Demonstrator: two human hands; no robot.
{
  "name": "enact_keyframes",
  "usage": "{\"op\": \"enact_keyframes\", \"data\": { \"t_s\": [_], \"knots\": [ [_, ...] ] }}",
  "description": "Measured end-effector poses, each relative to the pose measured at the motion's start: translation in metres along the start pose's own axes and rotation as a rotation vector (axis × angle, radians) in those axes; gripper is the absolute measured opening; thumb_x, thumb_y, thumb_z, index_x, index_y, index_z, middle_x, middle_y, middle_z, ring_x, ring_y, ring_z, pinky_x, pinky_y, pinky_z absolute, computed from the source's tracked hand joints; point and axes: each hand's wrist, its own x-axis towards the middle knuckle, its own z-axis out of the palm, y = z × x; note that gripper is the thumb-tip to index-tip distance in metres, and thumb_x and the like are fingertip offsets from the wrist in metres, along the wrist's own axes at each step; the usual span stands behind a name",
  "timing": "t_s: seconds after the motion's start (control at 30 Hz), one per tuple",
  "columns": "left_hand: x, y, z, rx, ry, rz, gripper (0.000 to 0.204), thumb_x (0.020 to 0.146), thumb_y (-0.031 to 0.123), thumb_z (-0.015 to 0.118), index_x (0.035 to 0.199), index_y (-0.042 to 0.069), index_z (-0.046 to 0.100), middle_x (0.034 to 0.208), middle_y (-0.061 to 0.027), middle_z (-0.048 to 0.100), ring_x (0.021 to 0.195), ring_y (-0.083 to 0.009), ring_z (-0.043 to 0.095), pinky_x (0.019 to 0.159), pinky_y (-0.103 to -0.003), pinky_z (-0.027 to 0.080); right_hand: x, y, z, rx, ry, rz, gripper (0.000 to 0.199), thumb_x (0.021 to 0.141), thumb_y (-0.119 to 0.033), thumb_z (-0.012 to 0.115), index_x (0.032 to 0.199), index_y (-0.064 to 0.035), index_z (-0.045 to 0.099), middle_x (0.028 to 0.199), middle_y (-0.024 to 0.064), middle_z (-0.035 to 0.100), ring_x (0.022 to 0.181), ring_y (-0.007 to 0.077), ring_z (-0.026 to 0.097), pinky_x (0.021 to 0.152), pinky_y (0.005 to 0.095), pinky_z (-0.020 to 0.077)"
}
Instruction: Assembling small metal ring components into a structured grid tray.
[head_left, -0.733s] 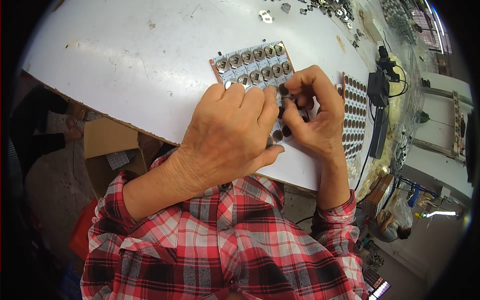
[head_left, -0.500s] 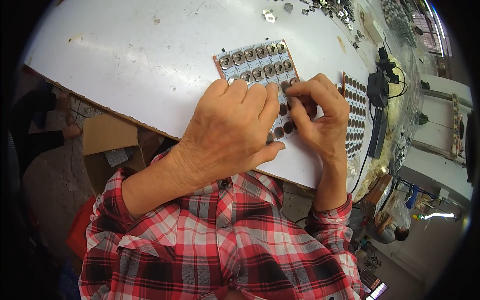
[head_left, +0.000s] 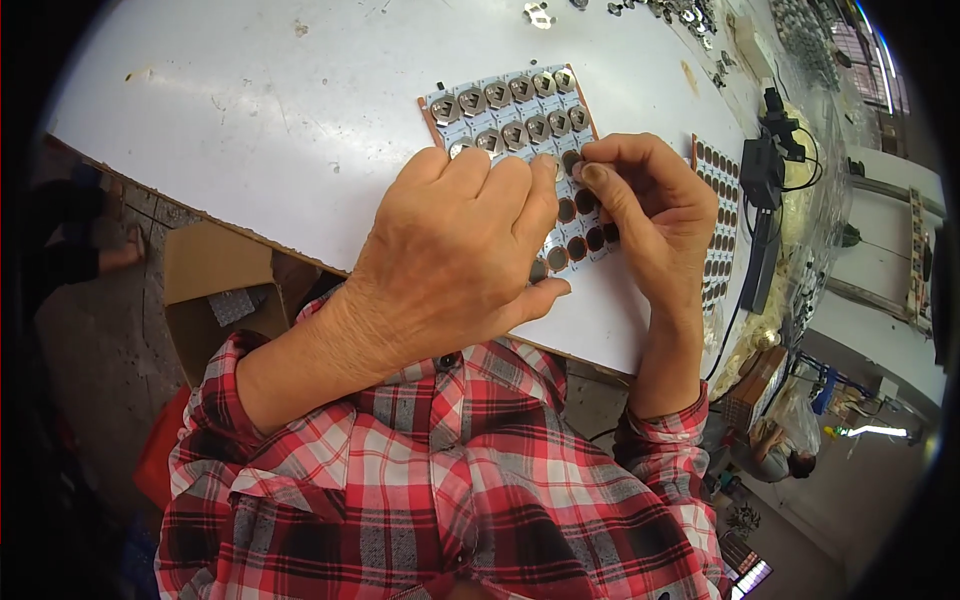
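Note:
A pale blue circuit board panel [head_left: 510, 151] with an orange-brown edge lies on the white table under my hands. Its far rows carry silver metal battery clips [head_left: 514, 135]; nearer rows show bare dark round pads [head_left: 577, 248]. My left hand [head_left: 465, 240] rests curled over the panel's left part, its thumb stretched toward the near edge. Its index fingertip presses beside a silver piece, and the undersides of its fingers are hidden. At the right side, my right hand [head_left: 660, 215] pinches a small dark round piece [head_left: 573, 162] between thumb and forefinger, right at the panel's surface.
Another panel with dark round pads [head_left: 718, 215] lies to the right, beside a black power strip [head_left: 762, 250] with plugs and cords. Loose metal clips [head_left: 690, 15] are scattered at the back. A cardboard box [head_left: 215, 275] stands below the table's left edge. Another person [head_left: 772, 455] sits far right.
My right hand has shifted slightly right and up, its thumb and forefinger still pinched together. The left hand stays over the panel. The whole view has shifted a little.

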Motion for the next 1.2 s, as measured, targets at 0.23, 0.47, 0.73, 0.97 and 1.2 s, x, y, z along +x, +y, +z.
{"op": "enact_keyframes", "data": {
  "t_s": [0.23,0.47,0.73,0.97,1.2],
  "knots": [
    [0.0,0.0,0.001,-0.014,0.007,-0.009,0.073,0.063,0.048,0.085,0.111,-0.004,0.066,0.084,-0.0045,0.051,0.078,-0.0196,0.052,0.068,-0.034,0.04,-0.002,-0.004,0.004,0.0,0.056,0.053,0.014,0.092,0.002,0.07,0.107,0.0019,0.07,0.089,0.0017,0.073,0.078,0.0046,0.065,0.068,0.0184,0.0517],
    [0.0,-0.001,0.0,-0.027,0.008,-0.014,0.084,0.056,0.046,0.087,0.119,-0.004,0.064,0.084,-0.0051,0.053,0.073,-0.0206,0.054,0.063,-0.036,0.04,-0.002,0.001,-0.001,-0.098,0.017,-0.007,0.015,0.092,0.001,0.073,0.107,0.0022,0.071,0.092,0.002,0.073,0.08,0.0053,0.065,0.07,0.0181,0.0506],
    [0.0,-0.001,-0.001,-0.023,0.011,-0.016,0.084,0.054,0.045,0.088,0.118,-0.004,0.065,0.084,-0.005,0.053,0.073,-0.0203,0.054,0.063,-0.035,0.04,-0.001,0.0,0.004,-0.152,0.047,-0.014,0.014,0.092,0.003,0.072,0.106,0.0035,0.072,0.094,0.0035,0.073,0.085,0.0065,0.067,0.075,0.0197,0.0529],
    [-0.002,-0.001,-0.001,-0.072,0.021,-0.012,0.076,0.055,0.043,0.088,0.115,0.0,0.067,0.083,-0.0045,0.052,0.073,-0.0204,0.054,0.062,-0.035,0.039,0.001,0.005,0.006,-0.356,0.072,-0.21,0.014,0.09,0.003,0.073,0.104,0.0005,0.074,0.092,0.0013,0.069,0.072,0.0036,0.059,0.064,0.0179,0.0463],
    [-0.003,0.0,0.003,-0.094,0.005,0.021,0.063,0.06,0.04,0.087,0.11,0.005,0.071,0.078,-0.0025,0.051,0.071,-0.0197,0.053,0.062,-0.035,0.039,0.009,0.009,0.001,-0.335,0.018,-0.3,0.016,0.085,0.007,0.072,0.099,-0.0011,0.074,0.085,0.0029,0.065,0.066,0.005,0.059,0.055,0.02,0.0416]
  ]
}}
